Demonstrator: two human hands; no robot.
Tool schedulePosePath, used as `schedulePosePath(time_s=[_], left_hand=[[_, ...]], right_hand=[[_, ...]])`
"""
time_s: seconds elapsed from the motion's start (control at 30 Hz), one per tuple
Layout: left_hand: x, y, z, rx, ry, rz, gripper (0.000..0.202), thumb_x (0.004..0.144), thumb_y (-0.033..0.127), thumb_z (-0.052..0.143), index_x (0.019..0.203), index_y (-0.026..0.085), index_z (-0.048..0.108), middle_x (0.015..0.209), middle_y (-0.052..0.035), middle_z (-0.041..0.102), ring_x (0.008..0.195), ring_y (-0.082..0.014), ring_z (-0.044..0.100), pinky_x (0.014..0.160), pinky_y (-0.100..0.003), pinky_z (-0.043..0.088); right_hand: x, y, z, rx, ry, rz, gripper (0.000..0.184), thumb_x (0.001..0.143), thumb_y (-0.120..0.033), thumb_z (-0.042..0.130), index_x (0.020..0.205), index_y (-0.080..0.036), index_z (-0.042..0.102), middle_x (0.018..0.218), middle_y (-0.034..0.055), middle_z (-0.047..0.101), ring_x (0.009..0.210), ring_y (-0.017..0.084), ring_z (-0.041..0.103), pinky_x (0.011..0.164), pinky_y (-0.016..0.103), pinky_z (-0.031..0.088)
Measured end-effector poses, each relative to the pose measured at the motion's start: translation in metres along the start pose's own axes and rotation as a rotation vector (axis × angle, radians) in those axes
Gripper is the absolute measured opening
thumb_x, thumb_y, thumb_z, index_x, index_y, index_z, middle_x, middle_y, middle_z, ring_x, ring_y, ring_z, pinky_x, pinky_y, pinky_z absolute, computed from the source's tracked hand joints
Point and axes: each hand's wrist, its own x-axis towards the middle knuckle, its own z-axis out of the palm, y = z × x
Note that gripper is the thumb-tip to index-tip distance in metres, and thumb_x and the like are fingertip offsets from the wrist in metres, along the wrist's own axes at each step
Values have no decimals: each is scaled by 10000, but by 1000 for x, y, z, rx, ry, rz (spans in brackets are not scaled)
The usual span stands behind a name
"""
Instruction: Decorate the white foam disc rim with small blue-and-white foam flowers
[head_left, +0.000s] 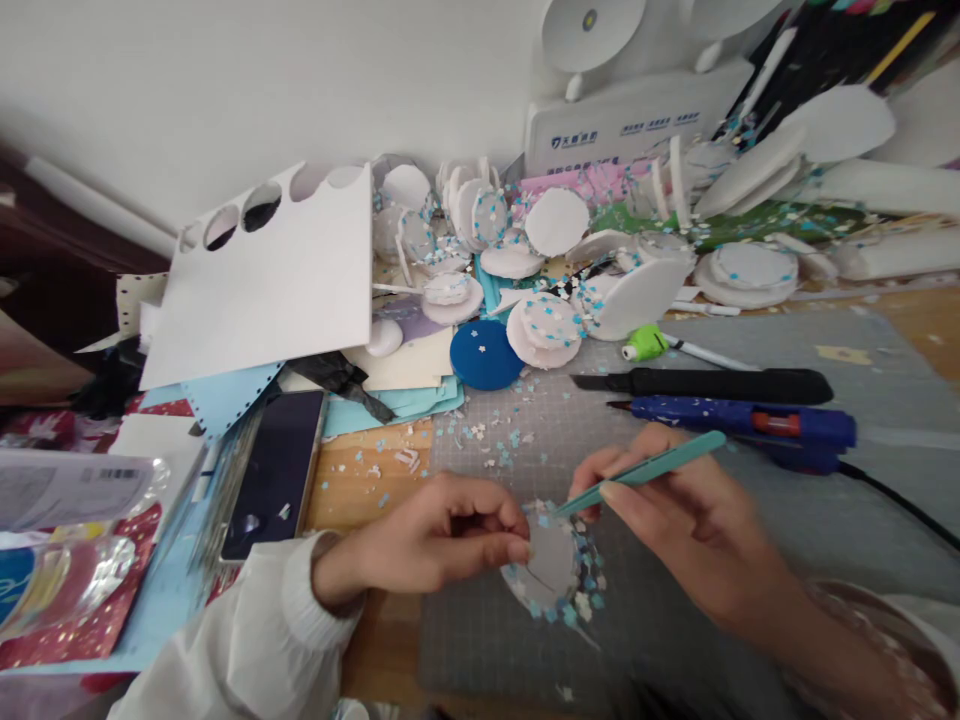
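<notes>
A round white foam disc (551,550) lies on the grey cutting mat, ringed with small blue and white flower pieces. Strung flowers (592,570) bunch along its right rim. My left hand (442,535) is closed in a pinch over the disc's left side; what sits between thumb and forefinger is hidden. A thin dark line crosses the disc just below that thumb. Teal tweezers (652,470) are gripped in my right hand (675,520), their tips touching the flowers at the disc's top edge. Loose flower bits (499,435) are scattered beyond my hands.
Behind the mat (480,650) stand many white discs (555,222) with flower strings. A blue round lid (486,355), a black craft knife (720,383) and a blue glue gun (750,425) lie nearer. A phone (274,475) and a white board with holes (277,280) are left.
</notes>
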Motion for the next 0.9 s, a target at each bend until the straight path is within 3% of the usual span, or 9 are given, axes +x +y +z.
schedulePosePath(time_s=[0.53, 0.9], left_hand=[[1, -3, -3, -61, -50, 12, 344, 884, 457, 562, 772, 131, 558, 685, 11, 489, 626, -94, 409, 570, -204, 338], [0, -4, -4, -63, -67, 9, 253, 891, 353, 575, 784, 123, 584, 695, 1, 511, 621, -95, 424, 569, -203, 344]], right_hand=[[-4, 9, -1, -6, -50, -6, 62, 885, -191, 564, 856, -241, 587, 816, -7, 647, 732, 97, 669, 651, 166, 569], [-5, 8, -1, -46, -56, -26, 67, 887, -184, 556, 873, -248, 572, 830, -14, 641, 744, 87, 660, 661, 154, 563]])
